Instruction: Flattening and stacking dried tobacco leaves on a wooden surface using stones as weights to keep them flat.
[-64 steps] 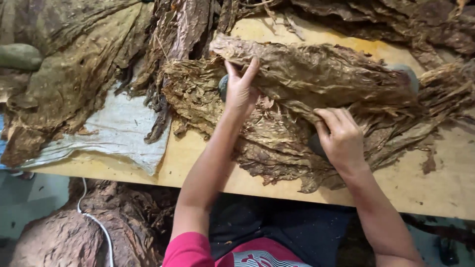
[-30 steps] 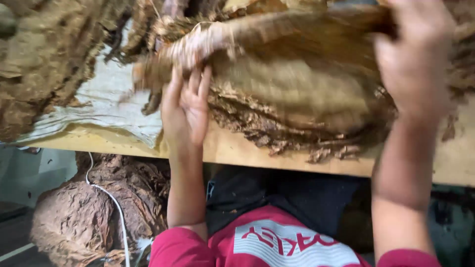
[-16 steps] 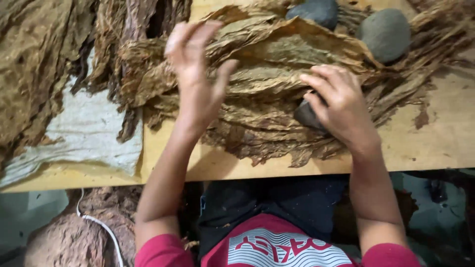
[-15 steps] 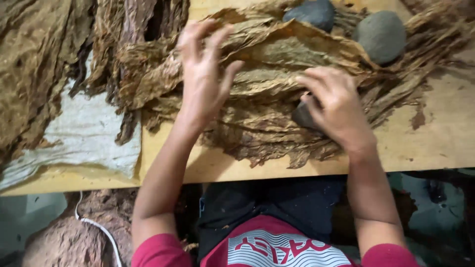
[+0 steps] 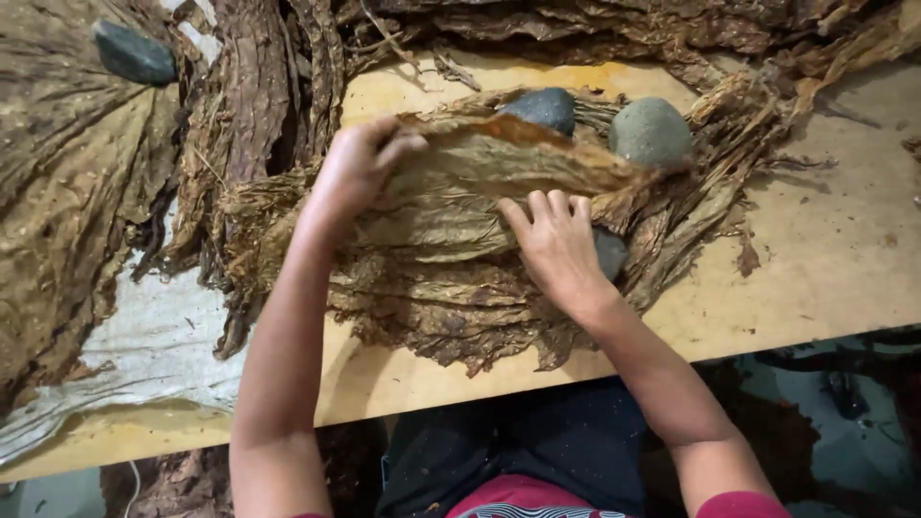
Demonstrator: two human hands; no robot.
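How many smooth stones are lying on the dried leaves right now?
4: dark grey stone far left, dark rounded stone and grey-green stone atop the leaf pile, one under the right hand. More may be hidden.

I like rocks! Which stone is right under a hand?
The dark stone peeking out beneath the right hand; the other stones lie apart, untouched.

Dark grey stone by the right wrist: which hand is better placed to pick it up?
Probably the right hand: the dark grey stone lies against it on the dried brown leaf pile, while the left hand grips the top leaf's far end.
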